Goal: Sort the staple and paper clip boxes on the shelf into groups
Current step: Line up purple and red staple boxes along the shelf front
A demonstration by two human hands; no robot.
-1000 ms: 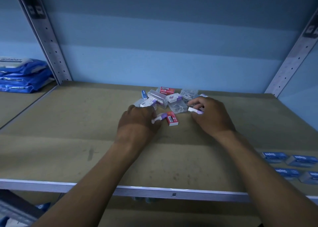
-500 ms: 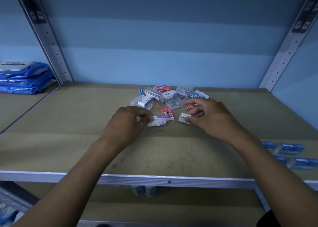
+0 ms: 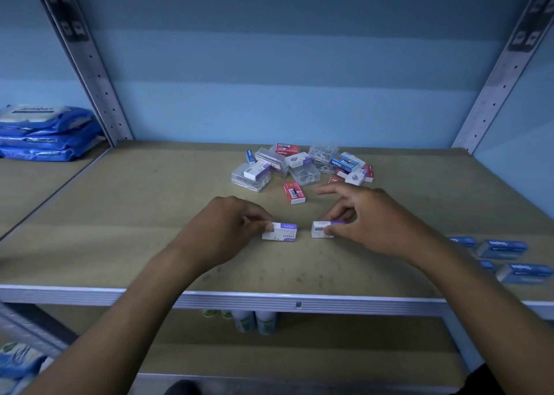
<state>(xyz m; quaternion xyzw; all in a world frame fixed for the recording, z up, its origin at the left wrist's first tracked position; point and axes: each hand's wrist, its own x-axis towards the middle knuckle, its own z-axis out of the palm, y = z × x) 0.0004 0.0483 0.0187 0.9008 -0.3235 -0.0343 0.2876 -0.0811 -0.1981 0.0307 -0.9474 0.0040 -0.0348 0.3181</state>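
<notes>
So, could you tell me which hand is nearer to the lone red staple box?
Right. The right hand lies just right of the red staple box; the left hand sits lower left.

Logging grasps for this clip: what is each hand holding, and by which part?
The left hand pinches one white-and-purple staple box by its left end; the right hand pinches another by its right end.

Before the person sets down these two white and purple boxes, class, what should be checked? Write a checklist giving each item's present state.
1. Left hand grips left white and purple box: ok.
2. Right hand pinches right white and purple box: ok.
3. Both boxes look the same kind: ok.
4. The two boxes are side by side but apart: ok.
5. Whether they rest on the shelf board: cannot tell.
6. Pile sorted: not ok.
</notes>
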